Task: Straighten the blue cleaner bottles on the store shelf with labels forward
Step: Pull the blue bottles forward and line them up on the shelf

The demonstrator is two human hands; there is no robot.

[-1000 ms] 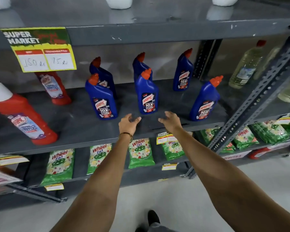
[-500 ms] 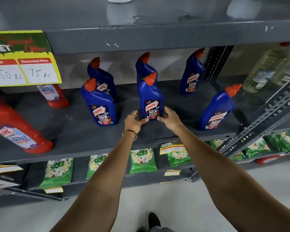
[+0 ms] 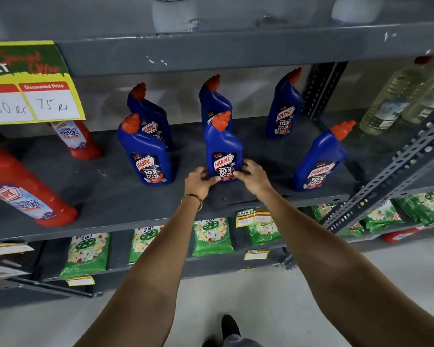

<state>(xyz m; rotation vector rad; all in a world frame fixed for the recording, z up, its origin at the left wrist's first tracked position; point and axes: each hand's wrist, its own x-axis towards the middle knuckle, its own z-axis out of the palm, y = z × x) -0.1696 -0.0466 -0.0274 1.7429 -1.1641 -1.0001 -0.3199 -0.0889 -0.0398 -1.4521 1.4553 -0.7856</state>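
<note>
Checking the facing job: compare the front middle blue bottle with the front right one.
The front middle bottle is held low down by the left hand and right hand; the front right bottle stands untouched. The middle one's label faces forward, the right one's angles leftward. Both are blue with orange caps.

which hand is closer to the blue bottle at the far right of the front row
The right hand. It grips the right side of the middle front bottle, on the side facing the far-right bottle. The left hand holds that middle bottle's left side, farther away.
</note>
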